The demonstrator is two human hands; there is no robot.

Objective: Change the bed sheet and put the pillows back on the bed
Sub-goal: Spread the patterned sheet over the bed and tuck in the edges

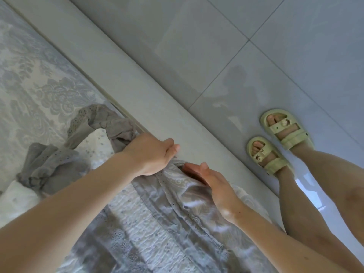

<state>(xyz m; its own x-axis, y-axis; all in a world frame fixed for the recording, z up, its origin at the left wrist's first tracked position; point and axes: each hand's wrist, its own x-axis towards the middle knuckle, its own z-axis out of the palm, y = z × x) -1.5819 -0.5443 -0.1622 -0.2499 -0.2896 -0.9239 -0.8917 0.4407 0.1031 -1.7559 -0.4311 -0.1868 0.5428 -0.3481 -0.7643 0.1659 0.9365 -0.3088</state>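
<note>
Bed sheet (177, 205) is gripped at the mattress (39, 79) edge by the curled left hand (149, 154); the right hand (208, 182), fingers straight, is slipped beneath, seemingly to tuck it.

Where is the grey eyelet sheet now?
Head view, lower centre: the grey eyelet sheet lies bunched on the floral mattress beside the bed frame, its edge gripped by the left hand, right hand touching it.

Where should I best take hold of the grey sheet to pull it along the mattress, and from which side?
Probably grip the grey sheet at its bunched eyelet hem, where the left hand holds it. Come from the floor side: the hem lies gathered at the edge of the mattress.
</note>
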